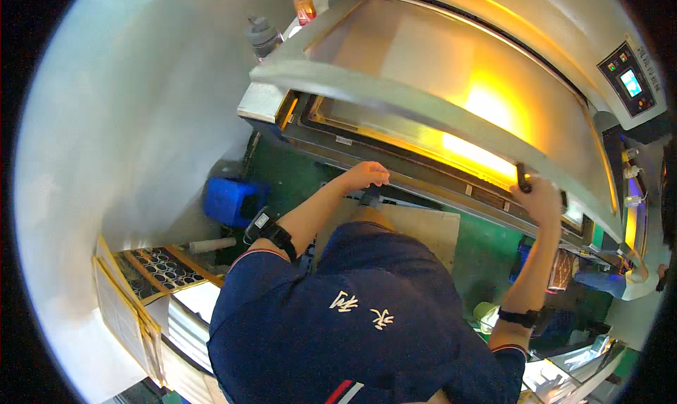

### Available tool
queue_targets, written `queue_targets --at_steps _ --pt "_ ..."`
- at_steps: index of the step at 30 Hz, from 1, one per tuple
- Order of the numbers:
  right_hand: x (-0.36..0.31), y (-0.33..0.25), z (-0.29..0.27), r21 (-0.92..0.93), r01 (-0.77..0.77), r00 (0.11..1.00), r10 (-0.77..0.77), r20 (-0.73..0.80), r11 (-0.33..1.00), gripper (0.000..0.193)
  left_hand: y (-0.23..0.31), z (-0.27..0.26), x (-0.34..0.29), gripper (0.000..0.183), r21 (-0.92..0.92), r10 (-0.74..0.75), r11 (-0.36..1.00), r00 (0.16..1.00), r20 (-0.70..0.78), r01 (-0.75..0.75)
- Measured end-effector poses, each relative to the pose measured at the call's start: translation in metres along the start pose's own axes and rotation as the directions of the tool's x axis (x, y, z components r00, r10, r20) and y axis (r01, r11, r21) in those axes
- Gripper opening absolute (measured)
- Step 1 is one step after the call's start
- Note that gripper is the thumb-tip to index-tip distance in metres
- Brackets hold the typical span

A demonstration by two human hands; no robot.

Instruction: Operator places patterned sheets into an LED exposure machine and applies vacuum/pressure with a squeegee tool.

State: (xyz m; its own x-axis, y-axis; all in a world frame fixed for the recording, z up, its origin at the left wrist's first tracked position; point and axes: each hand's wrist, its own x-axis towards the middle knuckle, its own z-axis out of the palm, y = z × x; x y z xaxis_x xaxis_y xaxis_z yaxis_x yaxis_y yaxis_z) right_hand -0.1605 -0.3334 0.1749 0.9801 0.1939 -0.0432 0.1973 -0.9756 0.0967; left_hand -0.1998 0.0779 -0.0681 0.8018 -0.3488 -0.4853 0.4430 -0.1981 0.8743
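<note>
Lid (416, 102) in the upper part of the view, beyond both hands, tipped partly up over the machine's bed (321, 134), with yellow light (481, 156) in the gap under its front edge. Reaches well forward with the right arm and bends the fingers of the right hand (541, 201) around the black handle (522, 180) at the lid's front, closed on it, with the back of the hand in sight. Slants the left forearm inward across the front of the body, with the left hand (365, 173) near the bed's front edge, well apart from the handle. Curls those fingers loosely, around no visible object; cannot tell how fully closed. Wears a black strap (518, 317) on the right arm and a small device (261, 221) on the left.
</note>
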Motion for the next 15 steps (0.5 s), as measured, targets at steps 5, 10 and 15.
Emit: queue_targets --at_steps 5,10,15 --pt "0.01 0.006 -0.067 0.255 0.081 0.976 -0.025 -0.215 0.964 0.044 0.006 -0.028 -0.012 0.031 -0.066 0.121 0.989 0.979 -0.162 -0.133" --pt "0.038 0.056 -0.076 0.239 0.262 0.797 -0.07 -0.6 0.935 0.037 0.014 -0.078 0.036 0.032 0.262 0.387 0.909 0.893 -0.231 -0.326" --pt "0.076 0.051 -0.103 0.04 0.218 0.535 -0.085 -0.841 0.975 0.051 0.073 -0.118 0.097 0.044 0.378 0.433 0.866 0.87 -0.235 -0.328"
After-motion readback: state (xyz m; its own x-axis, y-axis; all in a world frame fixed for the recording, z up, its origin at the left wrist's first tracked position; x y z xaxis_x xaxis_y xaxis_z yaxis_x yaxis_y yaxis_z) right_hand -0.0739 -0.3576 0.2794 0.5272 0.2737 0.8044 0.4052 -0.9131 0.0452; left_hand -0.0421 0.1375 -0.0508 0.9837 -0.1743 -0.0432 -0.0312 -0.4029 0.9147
